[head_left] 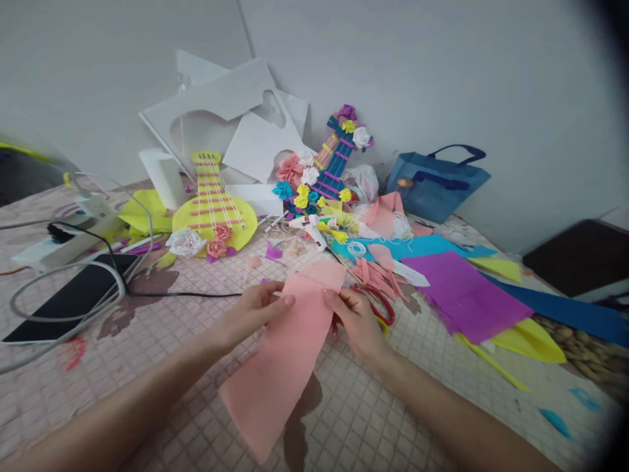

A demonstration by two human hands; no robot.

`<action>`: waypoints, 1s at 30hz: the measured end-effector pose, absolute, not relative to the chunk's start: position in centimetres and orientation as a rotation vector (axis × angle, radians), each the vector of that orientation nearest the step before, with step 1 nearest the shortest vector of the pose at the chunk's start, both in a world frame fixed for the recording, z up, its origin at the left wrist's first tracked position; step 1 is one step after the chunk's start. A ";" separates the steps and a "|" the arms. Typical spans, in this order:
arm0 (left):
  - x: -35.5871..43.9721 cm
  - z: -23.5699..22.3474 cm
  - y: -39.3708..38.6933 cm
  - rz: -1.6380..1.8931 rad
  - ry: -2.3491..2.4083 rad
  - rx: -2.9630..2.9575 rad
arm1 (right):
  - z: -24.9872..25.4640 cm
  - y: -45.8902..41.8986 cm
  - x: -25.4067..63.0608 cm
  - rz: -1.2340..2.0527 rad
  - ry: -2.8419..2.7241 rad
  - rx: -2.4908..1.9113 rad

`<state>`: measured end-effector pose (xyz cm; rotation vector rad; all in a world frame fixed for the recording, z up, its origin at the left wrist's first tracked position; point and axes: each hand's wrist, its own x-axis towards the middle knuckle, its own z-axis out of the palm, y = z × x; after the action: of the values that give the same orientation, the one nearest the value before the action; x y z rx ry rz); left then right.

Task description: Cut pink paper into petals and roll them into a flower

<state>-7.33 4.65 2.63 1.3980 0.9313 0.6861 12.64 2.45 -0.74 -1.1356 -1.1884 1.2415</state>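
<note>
A long strip of pink crepe paper (295, 347) hangs between my two hands, its far end folded over and its lower end sloping toward me. My left hand (258, 311) pinches its left edge between thumb and fingers. On the opposite edge, my right hand (356, 321) grips the paper near the fold. Just behind my right hand lie red-handled scissors (386, 305), partly covered by it. Pink paper pieces (376, 275) lie beyond the scissors. A white glue gun (312, 229) rests farther back, beyond the strip.
A yellow paper guitar (211, 213) and a flower-covered blue guitar (334, 170) stand at the back. Purple paper (462, 292) lies to the right, near a blue bag (437, 187). On the left are a power strip (61, 242), looping cables and a dark flat device (73, 298).
</note>
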 end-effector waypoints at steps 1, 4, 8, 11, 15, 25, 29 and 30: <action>-7.6 2.7 4.7 0.604 0.867 1.414 | -0.6 2.5 12.7 1.241 -1.149 -1.119; -8.2 2.6 4.7 0.376 0.775 1.490 | -0.3 2.7 12.8 1.236 -1.053 -1.088; -9.3 2.6 4.9 0.209 0.718 1.493 | 0.0 2.7 13.0 1.243 -0.952 -1.091; -10.6 3.8 5.3 -0.002 0.636 1.439 | -0.4 2.2 12.8 1.320 -0.988 -1.083; -10.9 4.7 5.8 -0.009 0.533 1.296 | -1.2 1.1 11.9 1.429 -1.104 -1.089; -7.7 1.3 5.4 0.635 0.906 1.345 | -1.7 0.7 11.5 1.324 -1.321 -1.111; -8.2 1.6 5.5 0.652 0.865 1.466 | -1.9 1.2 11.4 1.378 -1.213 -1.061; -8.3 1.5 5.6 0.653 0.854 1.488 | -2.0 1.3 11.5 1.367 -1.207 -1.083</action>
<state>-8.31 5.60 1.53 1.4876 0.8544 0.6527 11.46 1.25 -2.01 -1.0831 -1.2069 1.3674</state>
